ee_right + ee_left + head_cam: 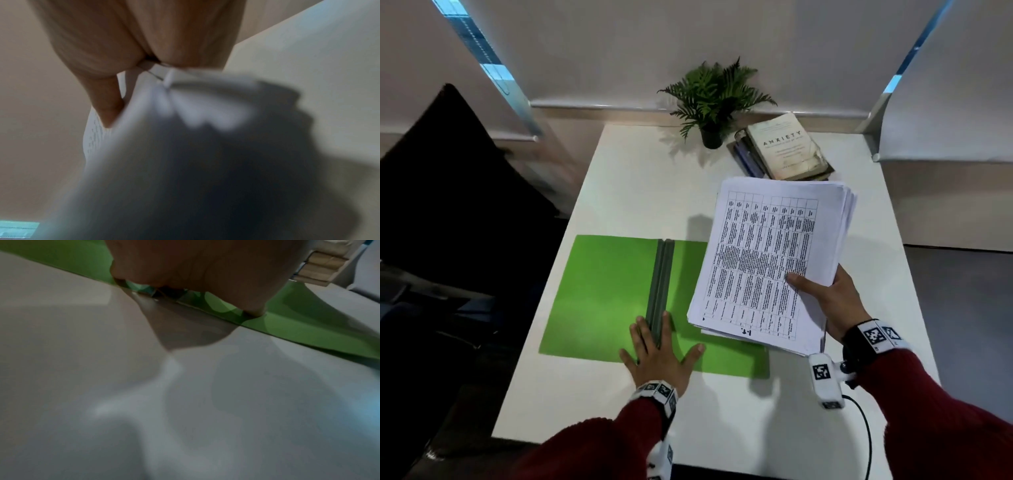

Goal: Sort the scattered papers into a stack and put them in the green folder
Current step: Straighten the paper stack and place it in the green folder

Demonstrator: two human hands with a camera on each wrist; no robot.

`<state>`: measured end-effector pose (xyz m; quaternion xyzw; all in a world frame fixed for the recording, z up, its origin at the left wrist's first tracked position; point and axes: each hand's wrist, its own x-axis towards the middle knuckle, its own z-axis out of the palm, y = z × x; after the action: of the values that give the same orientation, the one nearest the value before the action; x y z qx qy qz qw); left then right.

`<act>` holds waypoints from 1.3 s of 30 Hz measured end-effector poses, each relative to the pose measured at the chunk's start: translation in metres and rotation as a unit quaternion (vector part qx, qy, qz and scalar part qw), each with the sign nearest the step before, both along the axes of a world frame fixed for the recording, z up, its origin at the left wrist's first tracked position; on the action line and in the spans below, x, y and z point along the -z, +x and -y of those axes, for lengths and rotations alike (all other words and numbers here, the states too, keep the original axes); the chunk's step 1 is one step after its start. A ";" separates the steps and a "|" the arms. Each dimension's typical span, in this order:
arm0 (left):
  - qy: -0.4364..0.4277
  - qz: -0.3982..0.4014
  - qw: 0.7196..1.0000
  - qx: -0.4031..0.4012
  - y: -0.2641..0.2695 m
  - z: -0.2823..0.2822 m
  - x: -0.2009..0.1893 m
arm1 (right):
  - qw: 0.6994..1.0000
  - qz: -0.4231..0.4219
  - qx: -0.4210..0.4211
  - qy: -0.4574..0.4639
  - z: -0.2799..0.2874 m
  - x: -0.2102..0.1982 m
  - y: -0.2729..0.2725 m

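The green folder [599, 294] lies spread open on the white table [739, 411], its grey spine [661, 287] running down the middle. My left hand [659, 353] lies flat with spread fingers on the near end of the spine, pressing the folder [308, 331] down. My right hand [825, 294] grips a thick stack of printed papers [767, 263] by its right edge, thumb on top, and holds it tilted above the folder's right half. In the right wrist view the blurred paper stack [127, 146] shows below my thumb.
A potted fern [714, 99] stands at the table's far edge, with a pile of books [784, 150] to its right, just behind the lifted papers. A dark chair [448, 192] is to the left. A cable [866, 431] hangs from my right wrist camera.
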<state>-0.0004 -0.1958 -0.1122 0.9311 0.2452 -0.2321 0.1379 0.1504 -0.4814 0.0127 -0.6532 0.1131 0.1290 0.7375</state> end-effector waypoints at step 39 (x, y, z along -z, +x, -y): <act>-0.121 0.318 0.923 -0.181 0.018 -0.232 -0.102 | 0.975 -0.146 -0.055 -0.157 -0.084 0.104 -0.043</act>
<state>0.0176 0.0362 -0.0105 0.8721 0.3228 0.0770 0.3596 0.1070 -0.3970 -0.0918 -0.7404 0.2024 0.2438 0.5928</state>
